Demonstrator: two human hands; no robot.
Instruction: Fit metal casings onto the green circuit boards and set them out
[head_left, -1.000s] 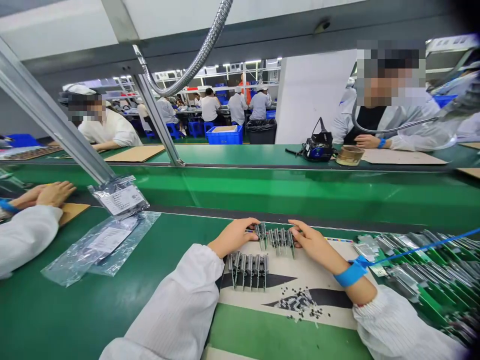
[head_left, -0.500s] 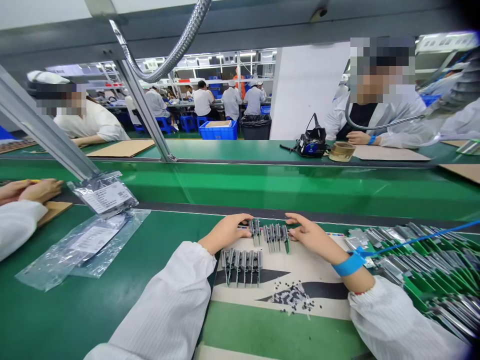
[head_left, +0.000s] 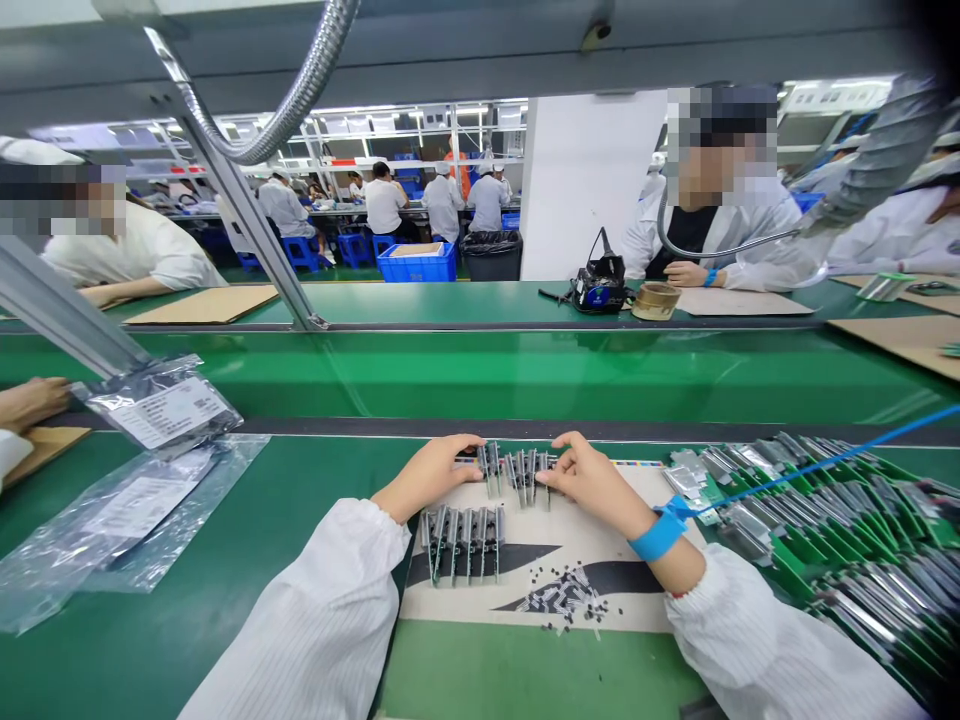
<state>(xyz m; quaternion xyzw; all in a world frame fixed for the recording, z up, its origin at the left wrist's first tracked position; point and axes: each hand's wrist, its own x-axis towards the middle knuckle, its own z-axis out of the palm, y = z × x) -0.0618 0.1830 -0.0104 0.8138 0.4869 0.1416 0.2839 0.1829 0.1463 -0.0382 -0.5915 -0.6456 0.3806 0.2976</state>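
Note:
My left hand [head_left: 429,478] curls its fingertips against the left end of a short row of small metal-finned modules [head_left: 517,476]. My right hand [head_left: 592,487] pinches that row's right end. Just below stands a second row of similar modules [head_left: 463,543]. Both rows rest on a printed cardboard sheet [head_left: 600,520], beside a scattered patch of tiny dark parts [head_left: 562,595]. A blue wrist strap [head_left: 658,535] circles my right wrist, and its blue cord [head_left: 817,463] runs off to the right.
Green-and-metal circuit boards [head_left: 832,525] lie massed at right. Plastic bags [head_left: 127,520] and a labelled antistatic bag [head_left: 161,412] lie at left, near a co-worker's hand [head_left: 30,403]. A metal frame post [head_left: 247,215] rises behind the green conveyor [head_left: 480,360].
The whole scene has slid left and slightly down as my head turned. My hands stay at the ends of the front row, and the co-worker's hand at left has withdrawn toward the frame edge.

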